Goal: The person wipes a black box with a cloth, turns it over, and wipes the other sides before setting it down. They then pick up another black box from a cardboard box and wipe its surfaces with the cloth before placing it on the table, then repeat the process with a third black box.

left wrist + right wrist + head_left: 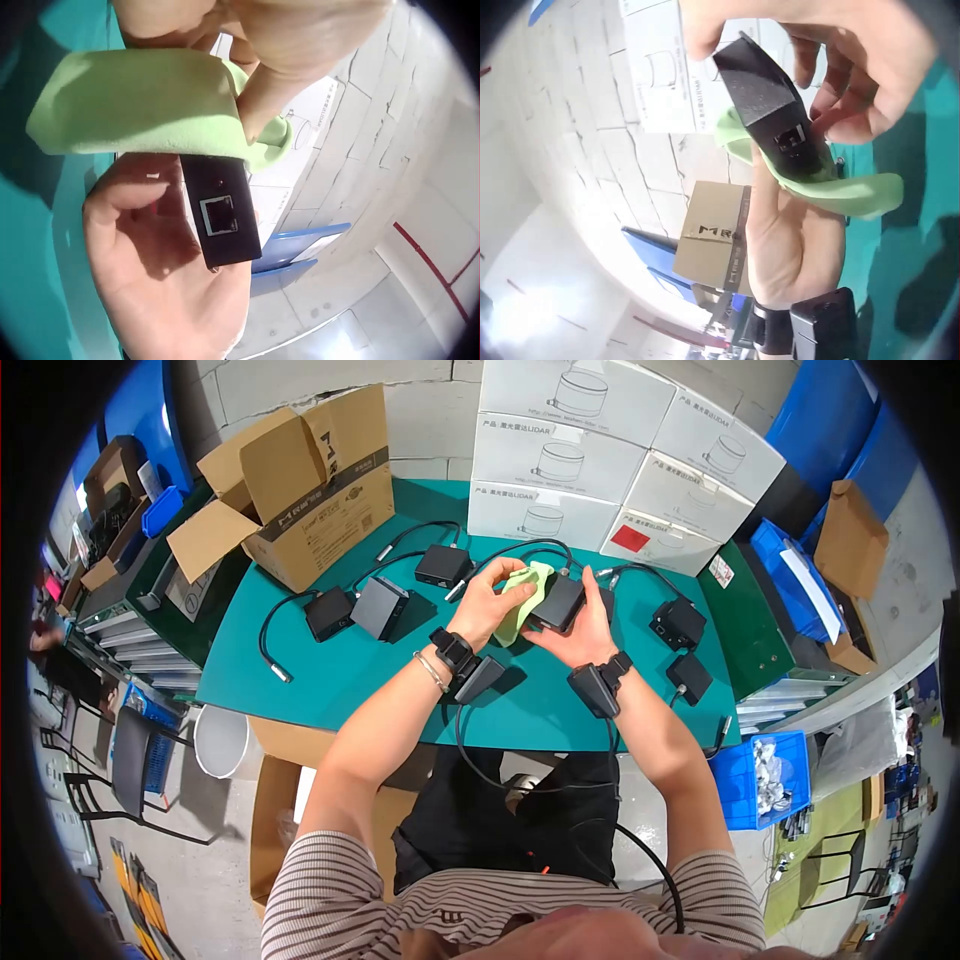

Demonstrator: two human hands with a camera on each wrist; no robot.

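A black box (558,603) is held above the green table by the right hand (585,630), its thumb and fingers on the box's sides. The left hand (487,603) pinches a light green cloth (524,605) against the box's left end. In the left wrist view the cloth (142,101) lies across the box (223,214), whose end face has a square port, and the left hand (255,45) grips it from above. The right wrist view has the cloth (840,193) wrapped round one end of the box (769,97), with the right hand (855,60) at the other.
Several black boxes with cables, such as one at the left (380,607) and one at the right (679,623), lie on the green table (300,670). An open cardboard box (330,500) stands back left; white LIDAR boxes (560,460) are stacked behind.
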